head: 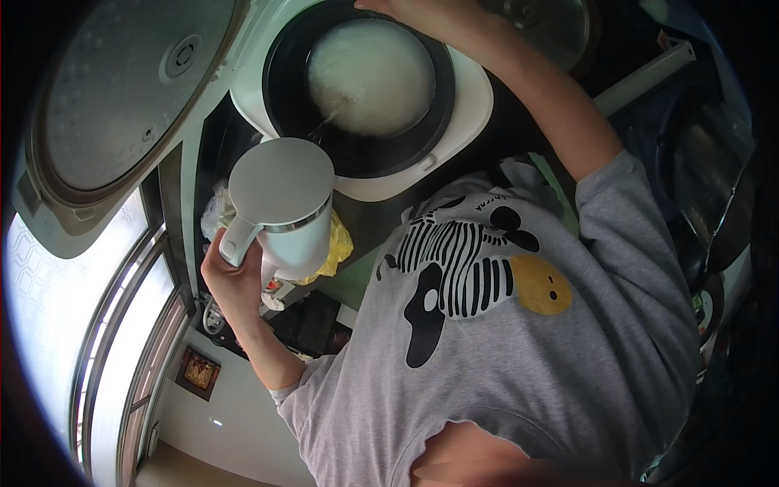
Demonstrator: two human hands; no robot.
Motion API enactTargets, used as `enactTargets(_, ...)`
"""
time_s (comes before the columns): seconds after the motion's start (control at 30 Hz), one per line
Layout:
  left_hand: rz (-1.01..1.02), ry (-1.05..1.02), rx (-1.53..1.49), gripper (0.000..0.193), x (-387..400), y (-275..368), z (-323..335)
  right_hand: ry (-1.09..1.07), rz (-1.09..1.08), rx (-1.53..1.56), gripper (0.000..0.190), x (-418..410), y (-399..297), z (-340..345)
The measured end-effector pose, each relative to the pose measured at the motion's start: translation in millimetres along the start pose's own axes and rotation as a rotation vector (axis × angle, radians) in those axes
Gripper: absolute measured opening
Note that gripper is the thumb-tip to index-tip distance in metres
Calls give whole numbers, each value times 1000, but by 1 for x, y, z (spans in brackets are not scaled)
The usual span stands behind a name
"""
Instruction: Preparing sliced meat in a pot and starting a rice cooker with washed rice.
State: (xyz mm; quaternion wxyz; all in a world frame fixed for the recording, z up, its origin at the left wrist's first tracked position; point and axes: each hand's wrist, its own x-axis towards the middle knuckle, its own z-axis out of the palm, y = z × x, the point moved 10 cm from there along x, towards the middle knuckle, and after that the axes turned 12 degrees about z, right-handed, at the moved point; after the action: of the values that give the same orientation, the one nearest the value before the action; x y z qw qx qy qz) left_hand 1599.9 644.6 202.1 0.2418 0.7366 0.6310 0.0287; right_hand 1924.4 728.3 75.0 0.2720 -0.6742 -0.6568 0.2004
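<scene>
My left hand (234, 274) grips the handle of a white electric kettle (281, 179), tilted beside a white rice cooker (475, 106). A thin stream of water runs from the kettle into the cooker's dark inner pot (283, 79). The pot holds cloudy water with what looks like pale rice (377, 76) in it. My right hand (398, 11) is over the pot's far rim, cut off by the top edge, so its fingers are only partly seen. Whether it touches the rim or holds anything cannot be made out.
The cooker's lid (134, 91) stands raised at the left, near a bright window (73, 286). Below the kettle lie a yellow plastic bag (339, 243) and a clear one (214, 210). A round glass lid (560, 33) and a pale bar (645, 78) are at the upper right.
</scene>
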Motion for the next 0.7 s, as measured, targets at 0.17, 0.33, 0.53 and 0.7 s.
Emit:
enactTargets(0.17,-3,7,-18,9,0,-2,1,-31,19,-17,21,1,1,3)
enactTargets(0.33,8,-3,-25,8,-1,-5,0,10,5,-7,21,0,0,0)
enactTargets(0.53,-1,41,-76,8,-5,-13,-2,-59,16,-7,22,2,0,0)
enactTargets(0.7,-21,97,-183,14,-14,-32,-3,-50,37,-130,19,0,-8,1)
